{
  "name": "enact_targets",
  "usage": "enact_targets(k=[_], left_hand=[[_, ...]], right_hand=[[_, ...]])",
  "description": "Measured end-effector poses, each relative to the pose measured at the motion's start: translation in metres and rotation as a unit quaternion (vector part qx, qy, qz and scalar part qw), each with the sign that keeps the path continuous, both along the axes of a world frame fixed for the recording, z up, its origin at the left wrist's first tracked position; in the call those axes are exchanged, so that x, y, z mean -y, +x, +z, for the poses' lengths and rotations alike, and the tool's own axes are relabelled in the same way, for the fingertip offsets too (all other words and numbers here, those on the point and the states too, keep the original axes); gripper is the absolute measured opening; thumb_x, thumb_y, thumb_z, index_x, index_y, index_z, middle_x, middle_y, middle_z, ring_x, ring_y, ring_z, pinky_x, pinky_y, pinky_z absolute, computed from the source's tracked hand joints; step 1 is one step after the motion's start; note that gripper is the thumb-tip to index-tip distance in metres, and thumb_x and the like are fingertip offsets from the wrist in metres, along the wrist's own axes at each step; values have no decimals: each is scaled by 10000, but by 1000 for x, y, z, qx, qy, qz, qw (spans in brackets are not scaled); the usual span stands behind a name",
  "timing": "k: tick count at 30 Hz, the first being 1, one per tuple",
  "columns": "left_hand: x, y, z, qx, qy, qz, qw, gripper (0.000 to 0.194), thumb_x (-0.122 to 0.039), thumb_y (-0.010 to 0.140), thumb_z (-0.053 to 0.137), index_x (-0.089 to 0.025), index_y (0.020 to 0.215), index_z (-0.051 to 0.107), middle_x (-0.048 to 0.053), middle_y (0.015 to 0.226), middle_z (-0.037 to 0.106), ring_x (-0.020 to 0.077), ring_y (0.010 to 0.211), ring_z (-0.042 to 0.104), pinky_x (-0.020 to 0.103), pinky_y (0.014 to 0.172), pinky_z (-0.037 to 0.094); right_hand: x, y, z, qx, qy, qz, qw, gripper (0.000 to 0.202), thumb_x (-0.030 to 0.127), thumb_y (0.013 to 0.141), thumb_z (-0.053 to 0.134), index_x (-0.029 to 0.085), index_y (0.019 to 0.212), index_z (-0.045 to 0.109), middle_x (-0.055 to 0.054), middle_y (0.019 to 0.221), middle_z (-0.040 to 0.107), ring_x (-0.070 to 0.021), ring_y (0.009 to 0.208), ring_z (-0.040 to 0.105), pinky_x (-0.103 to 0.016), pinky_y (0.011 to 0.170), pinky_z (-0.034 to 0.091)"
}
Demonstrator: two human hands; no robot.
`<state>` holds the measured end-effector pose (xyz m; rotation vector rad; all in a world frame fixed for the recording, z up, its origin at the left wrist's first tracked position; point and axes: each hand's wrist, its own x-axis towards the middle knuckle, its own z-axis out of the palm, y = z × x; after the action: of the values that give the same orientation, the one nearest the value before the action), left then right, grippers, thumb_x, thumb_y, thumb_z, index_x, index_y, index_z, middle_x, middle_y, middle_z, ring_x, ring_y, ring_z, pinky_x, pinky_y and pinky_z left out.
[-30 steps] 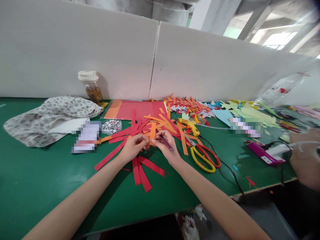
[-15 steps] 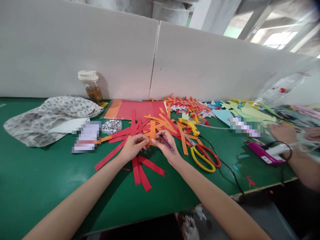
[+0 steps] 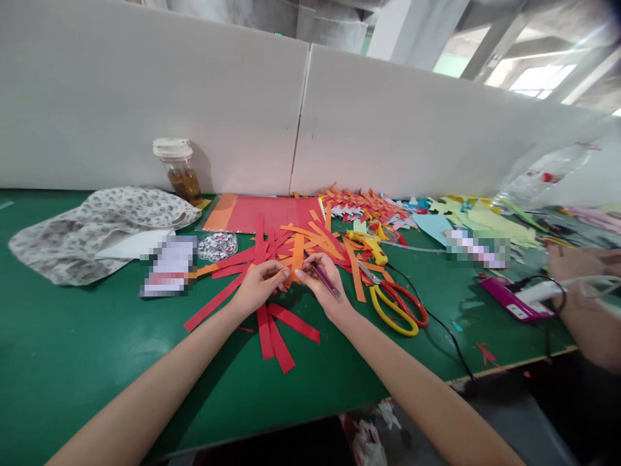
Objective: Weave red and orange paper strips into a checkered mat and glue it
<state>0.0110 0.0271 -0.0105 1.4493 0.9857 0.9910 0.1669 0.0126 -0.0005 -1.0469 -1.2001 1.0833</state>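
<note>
1. Evidently both hands work together on one orange strip (image 3: 298, 251), which stands up between them over the middle of the table (image 3: 72, 362), between its near edge and its far edge
2. The left hand (image 3: 258, 286) pinches orange paper at the strip's lower end, thumb against finger; whether a second piece is folded in there is too small to tell
3. The right hand (image 3: 326, 285) grasps the strip's lower end between thumb and fingertips, and also keeps a purple pen-like tool (image 3: 326, 279) tucked slantwise across the palm
4. The step in hand looks like folding or joining paper at that pinched end, with the tool parked rather than in use
5. As a judgement, the next move calls for a steady pinch on both sides and lined-up paper edges, with the tool held clear of the fold
6. Around the hands lie loose red strips (image 3: 282, 346), some reaching toward the table's near edge, with more orange ones mixed in behind the fingers
7. Right of the hands, scissors (image 3: 398, 310) lie with their handles toward the near edge, apart from the right wrist; a yellow glue gun (image 3: 372, 247) lies behind them
8. Against the far edge sit a heap of spiky paper pieces (image 3: 363, 202) and a red and orange packet (image 3: 272, 213)
9. Toward the right-hand end of the table, a co-worker's forearm (image 3: 582, 317) comes in beside a purple power strip (image 3: 517, 303)
</note>
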Motion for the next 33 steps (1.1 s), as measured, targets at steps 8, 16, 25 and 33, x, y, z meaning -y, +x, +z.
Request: enact_targets(k=[8, 16, 25, 33], left_hand=[[3, 1, 5, 42, -19, 27, 999, 287, -440, 748, 610, -155, 763, 575, -23, 587, 606, 85, 493, 547, 178, 470, 399], [3, 2, 4, 60, -15, 8, 998, 316, -417, 781, 595, -147, 629, 531, -9, 574, 603, 70, 483, 525, 188, 502, 424], [5, 1, 3, 3, 25, -26, 999, 260, -399, 732, 645, -149, 800, 623, 20, 737, 645, 106, 585, 580, 227, 570, 492], [13, 0, 7, -164, 143, -46, 975, 217, -365, 808, 555, -173, 748, 635, 0, 662, 648, 113, 582, 564, 211, 544, 419]], right_hand=[[0, 4, 3, -22, -4, -40, 999, 320, 305, 634, 725, 223, 822, 480, 42, 732, 500, -122, 641, 553, -310, 632, 553], [-2, 10, 6, -24, -3, -50, 998, 337, 324, 618, 741, 220, 824, 496, 36, 753, 524, -124, 665, 559, -279, 594, 542], [4, 4, 10, 24, -6, 21, 999, 321, 325, 611, 741, 220, 787, 493, 25, 739, 547, -143, 689, 566, -285, 584, 514], [-4, 12, 6, 3, 14, -39, 999, 306, 266, 633, 721, 229, 830, 490, 38, 717, 522, -122, 606, 530, -283, 588, 469]])
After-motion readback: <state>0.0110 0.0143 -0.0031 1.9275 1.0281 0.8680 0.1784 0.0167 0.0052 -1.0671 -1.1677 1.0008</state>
